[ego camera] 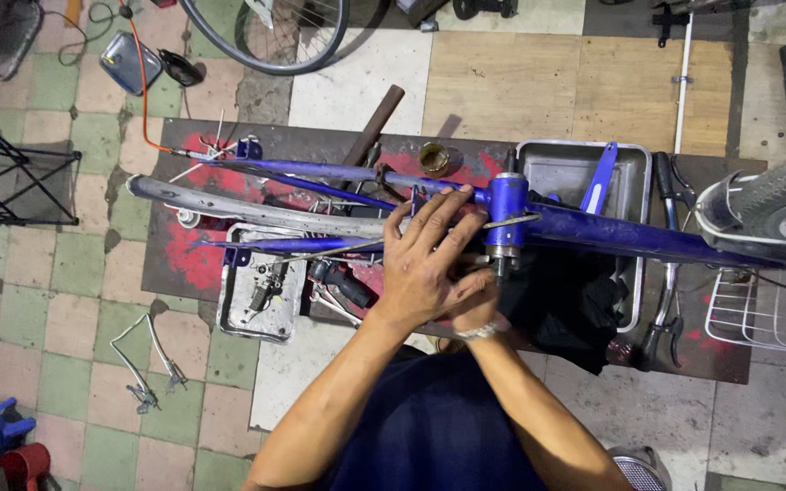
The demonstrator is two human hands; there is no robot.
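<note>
Worn green and cream floor tiles [75, 300] spread out below me, with a dark mat [184, 264] stained red laid over them under my work. Across the mat runs a blue bicycle frame [611, 232], lying level from left to right, its thin rear stays [302, 173] reaching out to the left beside a grey mudguard [229, 207]. A tyre [775, 195] and a wire basket [757, 314] sit at the right edge, and a loose wheel [275, 41] lies at the top of the floor. Under the frame rest two metal trays: the larger one [557, 168] to the right holds a blue part, the smaller one [261, 305] to the left holds small tools. A black cloth [561, 305] is bunched beneath the frame's middle.

My left hand [425, 264] lies spread over the frame, fingers [438, 214] wide and reaching toward the blue bottom bracket shell [507, 214], where the tubes meet, their tips touching the tube just beside it. My right hand [475, 295] is tucked below and partly under the left, close against the underside of that shell; I cannot tell how its fingers are set or what they grip. A silver watch band [479, 332] circles that wrist. A small round tin [436, 159] stands just beyond the frame.
</note>
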